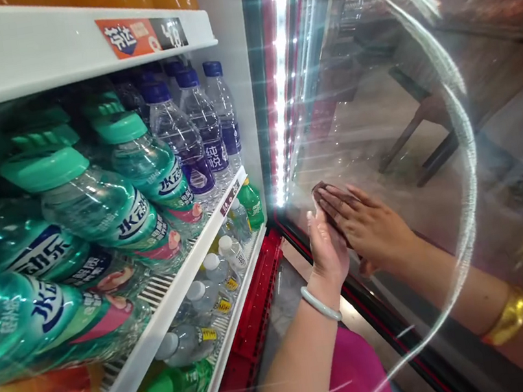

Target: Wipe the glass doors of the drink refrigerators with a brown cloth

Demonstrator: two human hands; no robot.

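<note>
Cloth (335,223), brown in colour, is located between the left hand (327,248) and the right hand (371,225). The hands are pressed together with the cloth between them. The right hand lies flat along the cloth with fingers extended; the finger curl of the left hand is hidden and cannot be told. A pale bangle (321,305) encircles the left wrist; a gold bracelet (509,316) encircles the right forearm. Below the hands is a magenta garment (359,368).

Transparent panel (355,133) extends above and to the right of the hands; a curved white streak (467,152) crosses the view on that side. Light strip (282,68) runs above and left of the hands.

Left of the hands, white-edged shelves hold drinks. Bottles with purple caps (201,120) stand above and left; teal bottles (95,201) sit farther left. Bottles with white caps (221,271) occupy the shelf below these. Red trim (252,302) runs left of and below the hands. Orange price label (132,37) is mounted on the upper shelf edge.
</note>
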